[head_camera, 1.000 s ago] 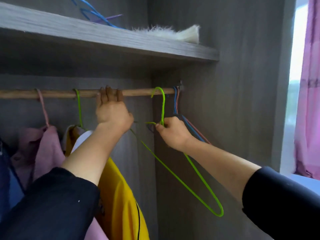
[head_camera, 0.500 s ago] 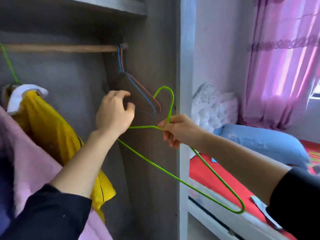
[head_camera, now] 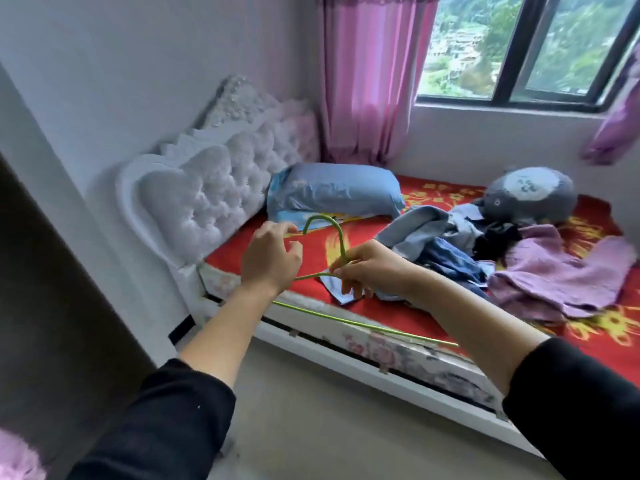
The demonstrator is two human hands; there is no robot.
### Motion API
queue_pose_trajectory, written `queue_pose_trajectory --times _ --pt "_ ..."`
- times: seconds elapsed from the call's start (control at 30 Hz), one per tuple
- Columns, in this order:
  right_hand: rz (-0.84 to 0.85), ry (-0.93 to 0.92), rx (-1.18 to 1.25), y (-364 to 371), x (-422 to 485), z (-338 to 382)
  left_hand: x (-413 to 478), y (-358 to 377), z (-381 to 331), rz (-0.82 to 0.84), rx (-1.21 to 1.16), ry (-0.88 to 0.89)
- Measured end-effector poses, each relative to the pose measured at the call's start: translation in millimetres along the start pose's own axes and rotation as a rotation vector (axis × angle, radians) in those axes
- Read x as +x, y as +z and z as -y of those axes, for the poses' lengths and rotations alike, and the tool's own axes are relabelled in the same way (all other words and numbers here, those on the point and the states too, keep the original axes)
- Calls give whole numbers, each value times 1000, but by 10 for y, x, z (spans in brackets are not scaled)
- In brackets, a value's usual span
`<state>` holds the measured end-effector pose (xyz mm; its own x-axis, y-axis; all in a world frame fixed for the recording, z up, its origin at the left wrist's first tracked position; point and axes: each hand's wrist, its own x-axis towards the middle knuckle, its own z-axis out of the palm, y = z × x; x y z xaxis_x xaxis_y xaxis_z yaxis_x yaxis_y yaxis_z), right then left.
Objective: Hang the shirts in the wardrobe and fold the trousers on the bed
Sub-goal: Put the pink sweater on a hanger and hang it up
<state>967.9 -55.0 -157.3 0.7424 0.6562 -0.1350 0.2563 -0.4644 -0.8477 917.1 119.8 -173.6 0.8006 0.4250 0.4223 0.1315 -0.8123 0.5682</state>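
At frame centre, right hand (head_camera: 363, 268) pinched shut on green hanger (head_camera: 325, 237) at the neck; left hand (head_camera: 272, 261) half open beside the hook, holding nothing. Right of centre, clothes (head_camera: 485, 258) heaped on bed (head_camera: 381, 310). Could snag the long wire on bedding; could slip from so light a pinch.

Green hanger (head_camera: 325, 233) partly hidden behind both forearms; bed (head_camera: 381, 306) cropped at right edge; purple curtain (head_camera: 620, 126) blurred.
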Motion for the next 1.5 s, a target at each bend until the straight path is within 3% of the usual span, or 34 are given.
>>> queue_pose_trajectory --times 0.23,0.7,1.03,1.5 --pt "-199 181 20 -1046 -566 -1287 -138 1591 -1057 327 -19 91" --pt "-476 556 199 -3024 -567 -3356 456 4542 -2703 656 -25 320" --pt "-774 804 404 -4076 -670 -4670 578 6136 -3585 947 -1 403" --pt "-840 1043 431 -5559 -696 -6873 469 8352 -4611 1187 214 329"
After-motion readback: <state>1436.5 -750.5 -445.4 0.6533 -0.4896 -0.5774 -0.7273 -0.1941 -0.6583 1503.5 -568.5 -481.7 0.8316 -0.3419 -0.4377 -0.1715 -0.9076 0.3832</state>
